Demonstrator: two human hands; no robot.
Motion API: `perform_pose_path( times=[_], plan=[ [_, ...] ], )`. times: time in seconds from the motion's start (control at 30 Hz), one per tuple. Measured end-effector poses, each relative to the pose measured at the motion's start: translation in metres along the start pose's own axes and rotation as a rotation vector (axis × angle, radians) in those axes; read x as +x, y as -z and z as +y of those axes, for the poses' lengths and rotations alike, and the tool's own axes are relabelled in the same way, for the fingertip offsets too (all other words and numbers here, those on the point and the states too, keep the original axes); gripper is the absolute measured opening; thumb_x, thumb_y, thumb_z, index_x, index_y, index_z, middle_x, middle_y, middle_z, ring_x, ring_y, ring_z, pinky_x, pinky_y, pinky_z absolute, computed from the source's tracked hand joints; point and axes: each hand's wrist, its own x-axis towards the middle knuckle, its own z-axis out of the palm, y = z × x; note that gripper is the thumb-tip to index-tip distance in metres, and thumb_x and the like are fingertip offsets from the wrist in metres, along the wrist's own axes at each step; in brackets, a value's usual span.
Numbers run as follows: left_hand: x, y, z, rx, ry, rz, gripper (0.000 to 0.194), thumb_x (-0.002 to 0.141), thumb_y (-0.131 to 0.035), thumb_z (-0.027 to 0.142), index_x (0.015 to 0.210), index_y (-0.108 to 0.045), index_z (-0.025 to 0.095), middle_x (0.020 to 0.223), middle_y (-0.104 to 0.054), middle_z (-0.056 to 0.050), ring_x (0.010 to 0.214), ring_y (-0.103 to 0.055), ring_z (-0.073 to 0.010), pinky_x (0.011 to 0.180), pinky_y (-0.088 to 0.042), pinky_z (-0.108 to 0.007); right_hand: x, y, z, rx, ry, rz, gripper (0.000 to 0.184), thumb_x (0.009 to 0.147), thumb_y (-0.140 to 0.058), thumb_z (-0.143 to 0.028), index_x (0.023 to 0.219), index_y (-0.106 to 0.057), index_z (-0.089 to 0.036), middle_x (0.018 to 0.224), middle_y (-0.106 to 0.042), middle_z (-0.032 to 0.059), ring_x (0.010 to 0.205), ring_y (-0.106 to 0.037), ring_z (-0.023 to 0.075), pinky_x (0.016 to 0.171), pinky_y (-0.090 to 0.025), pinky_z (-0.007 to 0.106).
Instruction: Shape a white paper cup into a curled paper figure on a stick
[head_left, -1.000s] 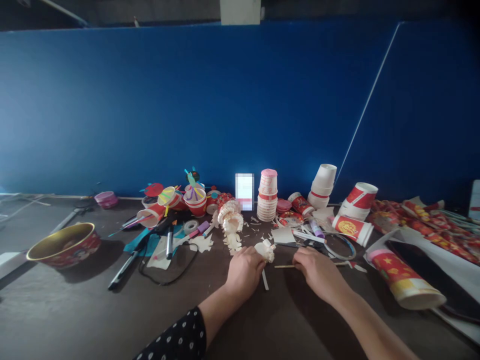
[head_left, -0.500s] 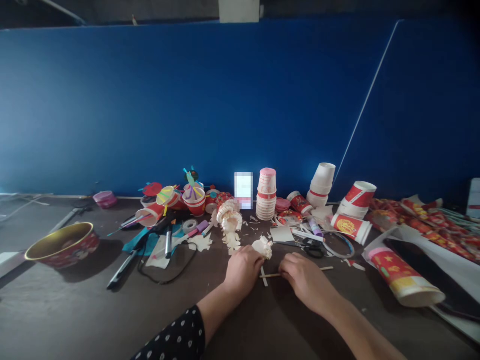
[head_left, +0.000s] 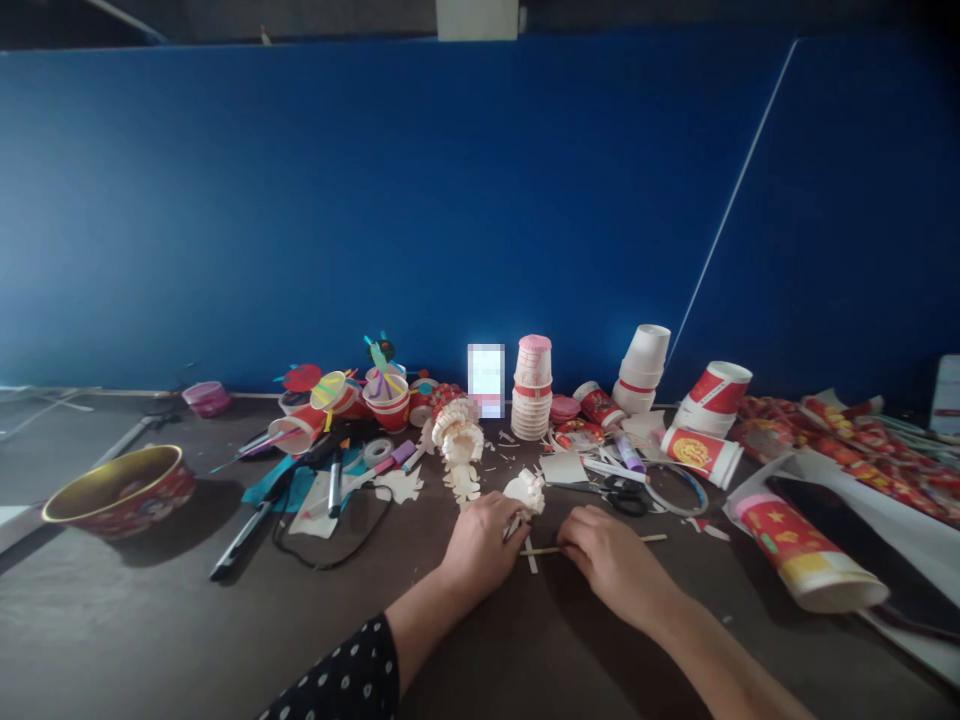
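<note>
My left hand [head_left: 480, 545] is closed round a small white cut-paper flower [head_left: 525, 492], which pokes out above the fingers. My right hand [head_left: 604, 555] lies just to its right, fingers pinched on a thin wooden stick [head_left: 652, 538] that runs flat along the dark table [head_left: 150, 620]. The stick's left end reaches toward the flower. A white paper strip [head_left: 531, 561] lies between the two hands.
Behind the hands lie scissors [head_left: 626, 495], paper scraps, a fringed paper-cup craft [head_left: 459, 432], stacked cups [head_left: 533, 390], markers, tape [head_left: 378, 451] and a black cord. A gold-lined red bowl [head_left: 120, 490] sits at left. A sleeve of red cups [head_left: 806, 560] lies at right. A blue partition [head_left: 375, 200] backs the table.
My right hand slid left with the stick, closing the gap to my left hand. The left hand has tilted the flower slightly.
</note>
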Motion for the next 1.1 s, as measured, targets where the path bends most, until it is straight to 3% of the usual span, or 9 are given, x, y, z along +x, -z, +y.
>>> perform_pose_path(
  times=[0.07, 0.2, 0.3, 0.37, 0.47, 0.63, 1.1],
  plan=[
    [-0.004, 0.004, 0.0, -0.076, -0.032, 0.027, 0.014, 0.078, -0.055, 0.018, 0.09, -0.061, 0.017, 0.083, -0.06, -0.004, 0.076, -0.055, -0.016, 0.069, -0.041, -0.025, -0.001, -0.001, 0.001, 0.01, 0.009, 0.008, 0.019, 0.082, -0.044, -0.011, 0.077, -0.06, -0.02, 0.082, -0.059, 0.0031, 0.082, -0.052, 0.0172, 0.071, -0.038, 0.027],
    [-0.008, 0.013, 0.0, -0.166, -0.168, 0.066, 0.013, 0.073, -0.056, 0.013, 0.085, -0.06, 0.015, 0.084, -0.061, -0.006, 0.082, -0.054, -0.0173, 0.075, -0.042, -0.026, -0.002, -0.001, 0.002, 0.017, 0.018, 0.007, 0.018, 0.082, -0.045, -0.011, 0.076, -0.06, -0.02, 0.081, -0.059, 0.0025, 0.082, -0.053, 0.0169, 0.072, -0.038, 0.028],
    [-0.008, 0.016, 0.0, -0.152, -0.325, -0.064, 0.001, 0.074, -0.059, 0.017, 0.074, -0.06, 0.016, 0.076, -0.061, -0.004, 0.078, -0.053, -0.0165, 0.074, -0.041, -0.027, -0.002, -0.001, 0.002, 0.012, 0.013, 0.013, 0.018, 0.082, -0.045, -0.01, 0.077, -0.06, -0.019, 0.081, -0.059, 0.0025, 0.082, -0.053, 0.0168, 0.071, -0.038, 0.027],
    [-0.007, 0.016, -0.001, -0.108, -0.373, -0.159, 0.006, 0.073, -0.064, 0.021, 0.07, -0.061, 0.017, 0.072, -0.061, -0.002, 0.075, -0.053, -0.0161, 0.073, -0.04, -0.027, -0.003, 0.0, 0.003, 0.001, 0.007, 0.016, 0.018, 0.082, -0.046, -0.01, 0.076, -0.059, -0.019, 0.08, -0.059, 0.0025, 0.081, -0.052, 0.0166, 0.07, -0.038, 0.027],
    [-0.006, 0.014, -0.003, -0.026, -0.33, -0.231, 0.011, 0.072, -0.068, 0.026, 0.071, -0.062, 0.017, 0.073, -0.062, -0.002, 0.075, -0.054, -0.0163, 0.071, -0.04, -0.027, -0.003, 0.002, 0.005, -0.007, 0.002, 0.011, 0.019, 0.082, -0.045, -0.01, 0.073, -0.058, -0.019, 0.078, -0.058, 0.0021, 0.08, -0.052, 0.0166, 0.069, -0.037, 0.027],
    [-0.008, 0.01, -0.002, 0.031, -0.25, -0.221, 0.01, 0.076, -0.066, 0.027, 0.075, -0.063, 0.017, 0.077, -0.063, -0.003, 0.075, -0.054, -0.0164, 0.069, -0.04, -0.027, -0.006, 0.006, 0.009, 0.035, 0.009, -0.002, 0.018, 0.081, -0.045, -0.01, 0.072, -0.058, -0.02, 0.078, -0.057, 0.0018, 0.08, -0.052, 0.0167, 0.07, -0.037, 0.027],
    [-0.011, 0.002, 0.0, 0.132, -0.406, -0.177, 0.015, 0.084, -0.053, 0.025, 0.078, -0.066, 0.02, 0.079, -0.063, -0.004, 0.077, -0.054, -0.0166, 0.07, -0.04, -0.028, -0.007, 0.012, 0.006, 0.025, 0.027, -0.037, 0.019, 0.079, -0.045, -0.009, 0.067, -0.055, -0.02, 0.076, -0.056, 0.0011, 0.078, -0.051, 0.0158, 0.067, -0.036, 0.026]
  ],
)
